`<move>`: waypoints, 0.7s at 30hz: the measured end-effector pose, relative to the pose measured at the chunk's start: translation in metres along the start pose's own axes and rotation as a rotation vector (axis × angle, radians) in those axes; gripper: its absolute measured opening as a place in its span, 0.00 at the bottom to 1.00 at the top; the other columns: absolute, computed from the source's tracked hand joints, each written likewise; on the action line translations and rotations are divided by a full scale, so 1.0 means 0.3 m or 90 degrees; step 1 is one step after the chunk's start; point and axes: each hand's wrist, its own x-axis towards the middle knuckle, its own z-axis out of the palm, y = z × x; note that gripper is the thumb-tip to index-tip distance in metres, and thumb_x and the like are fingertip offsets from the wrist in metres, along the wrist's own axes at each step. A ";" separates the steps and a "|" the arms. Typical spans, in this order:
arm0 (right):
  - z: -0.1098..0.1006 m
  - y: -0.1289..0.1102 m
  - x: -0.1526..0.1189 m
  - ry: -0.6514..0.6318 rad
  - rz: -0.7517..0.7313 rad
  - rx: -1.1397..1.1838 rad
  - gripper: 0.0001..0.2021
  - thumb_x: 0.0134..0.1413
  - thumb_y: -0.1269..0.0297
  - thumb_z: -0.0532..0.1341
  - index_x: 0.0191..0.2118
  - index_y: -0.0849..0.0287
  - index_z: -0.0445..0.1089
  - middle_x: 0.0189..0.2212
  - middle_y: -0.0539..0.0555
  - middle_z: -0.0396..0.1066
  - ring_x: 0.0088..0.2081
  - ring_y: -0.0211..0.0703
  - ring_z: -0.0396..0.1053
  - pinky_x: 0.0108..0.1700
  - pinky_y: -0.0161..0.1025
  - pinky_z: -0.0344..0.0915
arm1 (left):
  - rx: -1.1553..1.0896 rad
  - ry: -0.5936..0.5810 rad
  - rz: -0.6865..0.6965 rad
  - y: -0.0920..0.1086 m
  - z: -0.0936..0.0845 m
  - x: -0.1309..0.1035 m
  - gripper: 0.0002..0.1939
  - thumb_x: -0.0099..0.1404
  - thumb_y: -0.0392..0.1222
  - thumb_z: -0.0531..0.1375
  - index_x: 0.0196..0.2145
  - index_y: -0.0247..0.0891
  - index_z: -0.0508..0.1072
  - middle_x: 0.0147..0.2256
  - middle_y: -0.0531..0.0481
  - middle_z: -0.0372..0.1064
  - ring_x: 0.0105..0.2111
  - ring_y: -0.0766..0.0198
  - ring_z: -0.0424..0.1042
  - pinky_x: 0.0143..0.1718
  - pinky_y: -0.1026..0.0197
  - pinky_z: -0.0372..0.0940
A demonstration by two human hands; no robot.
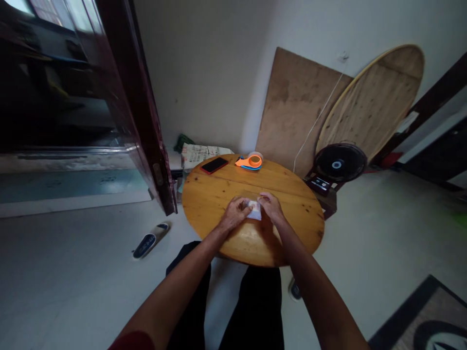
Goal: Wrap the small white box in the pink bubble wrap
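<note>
A small whitish, partly see-through packet [255, 212] lies at the near middle of the round wooden table [215, 192]. My left hand [234, 213] grips its left side, with the thumb laid on top. At its upper right corner, my right hand [271, 206] has thumb and forefinger pinched together. What sits between those right fingertips is too small to make out. Farther back on the table stands an orange and blue tape dispenser [249, 162] with a roll of clear tape. A dark phone [214, 166] with a red edge rests to its left.
A black electric fan [340, 163] stands right of the table. Behind lean a brown board [292, 97] and a round wooden top [379, 92] against the wall. A dark door [146, 107] rises at left. One slipper [150, 240] lies on the floor.
</note>
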 end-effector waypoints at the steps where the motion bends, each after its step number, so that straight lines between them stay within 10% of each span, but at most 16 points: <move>1: 0.009 -0.007 0.015 -0.016 0.002 -0.005 0.14 0.46 0.58 0.61 0.39 0.56 0.74 0.37 0.54 0.76 0.39 0.46 0.73 0.45 0.43 0.68 | 0.002 -0.001 0.002 0.003 -0.001 0.001 0.10 0.59 0.40 0.62 0.39 0.37 0.75 0.40 0.48 0.69 0.39 0.64 0.69 0.43 0.61 0.66; 11: 0.045 -0.052 0.064 -0.057 -0.027 -0.023 0.08 0.45 0.61 0.58 0.27 0.55 0.75 0.28 0.50 0.76 0.33 0.44 0.72 0.40 0.40 0.67 | 0.034 0.000 -0.009 0.011 -0.002 0.004 0.09 0.59 0.37 0.62 0.39 0.37 0.76 0.39 0.48 0.70 0.40 0.63 0.69 0.44 0.62 0.66; 21: 0.025 -0.094 -0.044 0.005 -0.114 0.042 0.08 0.43 0.62 0.60 0.23 0.56 0.75 0.39 0.55 0.76 0.42 0.48 0.72 0.48 0.45 0.65 | 0.003 -0.012 0.014 0.013 -0.002 0.001 0.09 0.62 0.42 0.61 0.39 0.36 0.75 0.38 0.47 0.70 0.39 0.63 0.69 0.43 0.61 0.65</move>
